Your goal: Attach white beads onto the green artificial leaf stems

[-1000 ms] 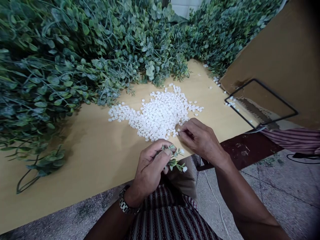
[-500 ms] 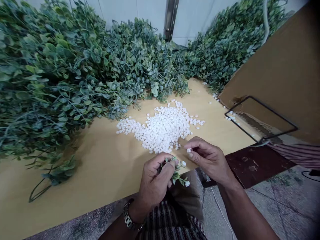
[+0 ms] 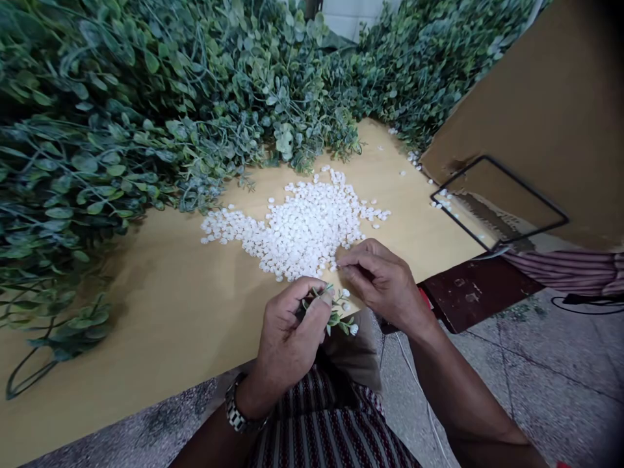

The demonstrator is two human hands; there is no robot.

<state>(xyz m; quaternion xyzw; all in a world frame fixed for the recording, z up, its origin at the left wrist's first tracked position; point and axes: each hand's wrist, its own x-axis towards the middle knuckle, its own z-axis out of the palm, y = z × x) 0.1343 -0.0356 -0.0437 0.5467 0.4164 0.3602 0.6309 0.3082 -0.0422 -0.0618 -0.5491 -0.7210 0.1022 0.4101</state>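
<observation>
My left hand (image 3: 292, 331) is closed around an artificial green sprig (image 3: 336, 317), thumb and index finger pinching it near its top. Small white flower buds, one at the lower right (image 3: 353, 329), show at the ends of its stems. At the right front edge of a pile of small white flower buds (image 3: 307, 224), my right hand (image 3: 377, 279) has thumb and index finger pinched together. Whatever lies between those fingertips is too small or hidden to make out. The two hands are close together but apart, over the table's front edge.
Heaped artificial greenery (image 3: 195, 97) lines the back and left of the wooden table (image 3: 170, 312). On the right stand a cardboard box (image 3: 531, 123) and a black wire frame (image 3: 526, 185), with scattered white buds beside them. A loose sprig (image 3: 73, 331) lies at left.
My right hand has moved left to the pile's edge; the white bud seen at its fingertips before no longer shows there. My left hand keeps the sprig. The camera view has tilted down.
</observation>
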